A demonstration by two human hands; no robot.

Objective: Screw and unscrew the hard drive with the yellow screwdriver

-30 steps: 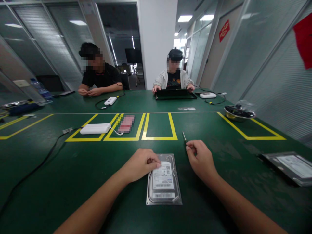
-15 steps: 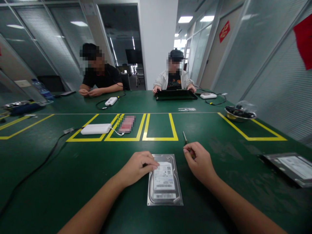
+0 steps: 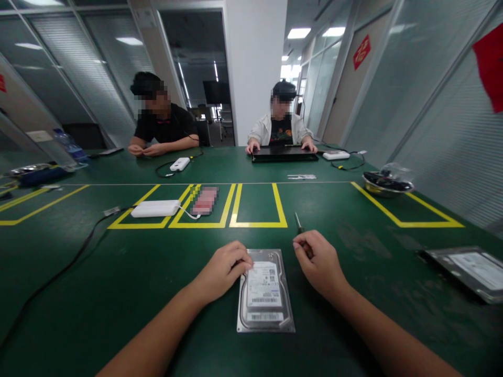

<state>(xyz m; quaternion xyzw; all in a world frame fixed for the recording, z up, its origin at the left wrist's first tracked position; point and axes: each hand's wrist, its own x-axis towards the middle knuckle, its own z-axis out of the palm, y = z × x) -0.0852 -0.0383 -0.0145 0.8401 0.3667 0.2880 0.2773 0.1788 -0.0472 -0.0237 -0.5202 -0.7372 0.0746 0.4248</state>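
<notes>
**Screwdriver (image 3: 300,228) held in right hand (image 3: 319,264) beside hard drive (image 3: 266,298)**

The hard drive is laid flat on the near middle of the green table (image 3: 137,283), with its labelled face turned upward. Its far left part is covered by the left hand (image 3: 229,268), whose fingers are bent and brought down to the metal edge; whether the edge is pinched or only touched cannot be told. To the right of the drive and apart from it, the screwdriver is gripped by its handle between the curled fingers of the right hand, and its metal shaft is pointed toward the far side.

A 2nd hard drive (image 3: 469,273) is seen at the right edge. Beyond the hands, yellow tape (image 3: 258,224) is laid out in outlines; a white power bank (image 3: 155,208) is placed at the left, joined by a white cable (image 3: 189,212) to a pink phone (image 3: 205,200), partly masked. A metal bowl (image 3: 387,192) of dark items is set at the far right. At the far side, a black panel (image 3: 285,154) is held by 1 of 2 seated people.
</notes>
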